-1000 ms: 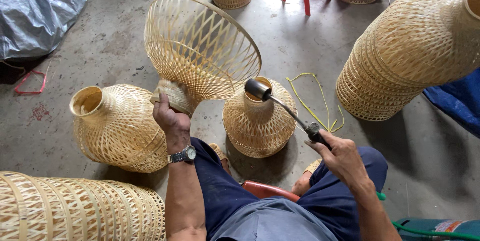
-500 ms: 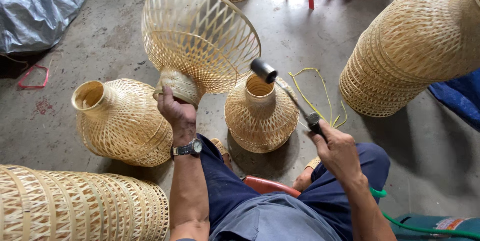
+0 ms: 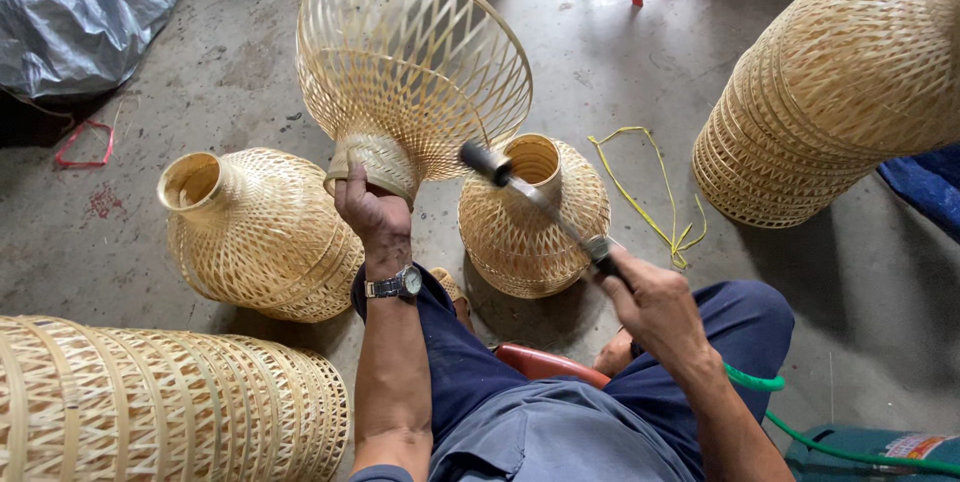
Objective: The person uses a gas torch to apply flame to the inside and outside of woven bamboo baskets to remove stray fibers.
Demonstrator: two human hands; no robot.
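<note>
— So, where does the shade [image 3: 415, 72] sit relative to your grip?

— My left hand [image 3: 372, 212] is closed on its narrow woven neck, low end toward me. Its long axis tilts up and away, the wide open mouth facing the far floor [image 3: 600, 62].

— And the torch [image 3: 540, 204]?

— My right hand [image 3: 650, 302] is wrapped round the handle. The rod runs up and to the left; its dark nozzle lies just beside the lower right flank of the shade, apart from the weave as far as I can tell.

— Which hand is nearer the shade?

— The left, being in contact. The right stands well back, joined only by the rod.

— Anything close by?

— A second shade [image 3: 535, 217] stands upright directly under the rod — a third [image 3: 255, 232] lies left of my wrist.
</note>
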